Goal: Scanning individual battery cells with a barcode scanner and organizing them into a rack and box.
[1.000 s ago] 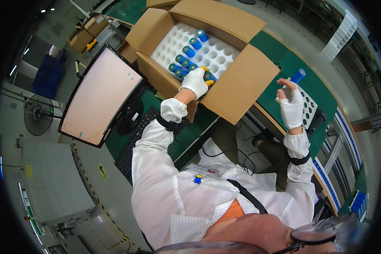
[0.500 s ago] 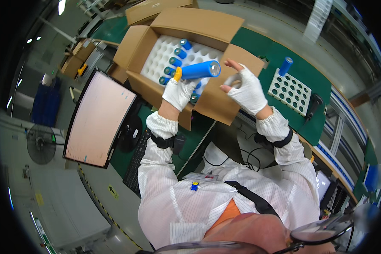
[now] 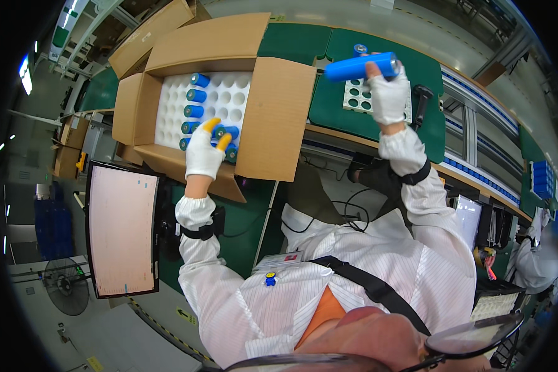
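Observation:
My right hand (image 3: 389, 93), in a white glove with bare fingertips, grips a large blue cylindrical battery cell (image 3: 353, 68). The cell lies nearly level above a white tray with round holes (image 3: 356, 104), hiding part of it. Another blue cell (image 3: 360, 49) stands at the tray's far side. Over the open cardboard box (image 3: 278, 118) on the left is my left hand (image 3: 206, 149), gloved, with yellow covers on two fingers. Those fingers are spread on either side of a blue cell (image 3: 228, 132) in the box; whether they touch it I cannot tell. More cells (image 3: 196, 95) stand in the white foam insert (image 3: 171, 102).
A black handheld scanner (image 3: 421, 102) lies beside the tray on the green table mat (image 3: 328, 102). Left of me stands a monitor (image 3: 123, 229). Cables (image 3: 353, 214) hang below the table edge. A conveyor rail (image 3: 477, 170) runs along the right.
The blue cell has passed from my left hand to my right, which has moved right over the tray. My left hand has lowered to the cells in the box. The view has turned.

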Demonstrator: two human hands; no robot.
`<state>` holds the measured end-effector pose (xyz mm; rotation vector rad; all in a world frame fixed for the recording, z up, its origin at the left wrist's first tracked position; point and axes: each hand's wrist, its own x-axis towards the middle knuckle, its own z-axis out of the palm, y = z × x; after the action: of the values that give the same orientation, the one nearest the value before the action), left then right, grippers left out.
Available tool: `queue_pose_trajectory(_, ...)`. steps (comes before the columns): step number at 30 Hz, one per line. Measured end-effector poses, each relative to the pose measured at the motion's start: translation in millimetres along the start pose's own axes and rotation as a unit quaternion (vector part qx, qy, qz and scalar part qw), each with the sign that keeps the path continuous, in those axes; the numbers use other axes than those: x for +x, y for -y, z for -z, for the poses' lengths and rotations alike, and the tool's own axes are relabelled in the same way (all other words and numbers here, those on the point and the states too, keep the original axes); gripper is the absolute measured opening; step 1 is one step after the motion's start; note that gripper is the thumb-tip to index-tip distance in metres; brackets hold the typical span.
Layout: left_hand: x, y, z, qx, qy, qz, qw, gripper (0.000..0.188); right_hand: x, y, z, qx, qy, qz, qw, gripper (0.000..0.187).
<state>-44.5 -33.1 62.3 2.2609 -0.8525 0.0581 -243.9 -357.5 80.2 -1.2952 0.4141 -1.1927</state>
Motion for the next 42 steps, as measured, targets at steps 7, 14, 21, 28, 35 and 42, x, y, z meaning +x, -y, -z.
queue_pose_trajectory(7,-16,-1,-19,0.279,0.156,-0.011,0.947,0.041,77,-132,48,-0.499,-0.044,0.021,0.865,0.058)
queue_pose_trajectory(14,-16,1,-30,0.328,0.172,0.105,0.923,0.027,85,-179,43,-0.569,-0.008,0.028,0.822,0.061)
queue_pose_trajectory(21,-11,-3,-31,0.295,0.179,0.076,0.936,0.018,92,-167,36,-0.597,0.019,-0.019,0.802,0.059)
queue_pose_trajectory(28,-14,8,-29,0.277,0.184,0.028,0.943,0.017,88,-161,36,-0.569,0.02,-0.017,0.822,0.056)
queue_pose_trajectory(35,-18,-17,-16,0.235,0.191,0.103,0.948,0.017,78,-165,39,-0.596,0.009,-0.013,0.803,0.059)
queue_pose_trajectory(42,-23,-36,-2,0.251,0.166,0.136,0.944,0.034,84,-164,34,-0.595,0.036,-0.075,0.799,0.058)
